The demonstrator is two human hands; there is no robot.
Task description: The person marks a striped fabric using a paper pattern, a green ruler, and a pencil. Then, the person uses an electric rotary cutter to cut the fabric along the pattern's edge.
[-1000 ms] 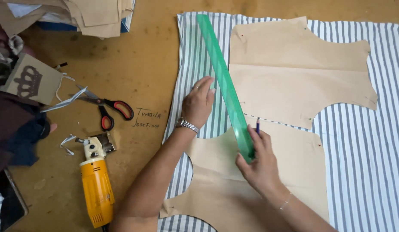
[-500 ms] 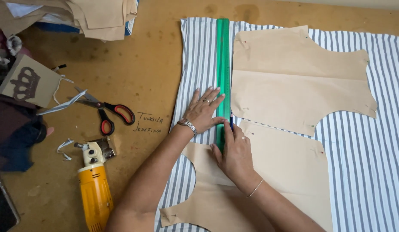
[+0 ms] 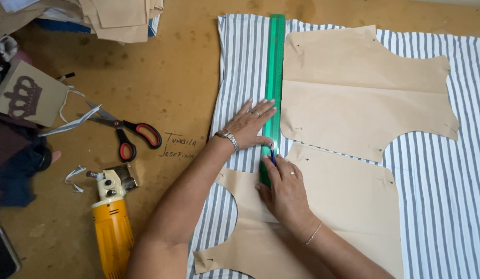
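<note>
While the left hand (image 3: pixel 249 123) lies flat with fingers spread, pressing the long green ruler (image 3: pixel 274 77) down onto the blue-and-white striped fabric (image 3: pixel 446 206), the right hand (image 3: pixel 286 188) has its grip pinched around a blue pen (image 3: pixel 272 154) whose tip sits against the ruler's left edge near its lower end. The ruler runs straight up the cloth, just beside the upper tan paper pattern piece (image 3: pixel 364 98), with its lower end resting over the lower tan pattern piece (image 3: pixel 343 206). It looks stiff, thin and light, and probably slick on cloth, so a flat palm pressing near the marking point seems the soundest hold; lifting would be easiest at a free end. The fabric is soft and likely to creep or wrinkle if dragged, and the paper patterns, held by small pins, look easy to crease or tear. The fabric's left edge lies close to the ruler, leaving only a narrow band of stripes there. Beyond it the bare brown counter (image 3: pixel 188 67) gives open room, until the red-handled scissors (image 3: pixel 128 135), the yellow electric cutter (image 3: pixel 111 222), a small paper bag with a crown print (image 3: pixel 25 95) and a stack of paper patterns (image 3: pixel 118 15) at the far corner
</note>
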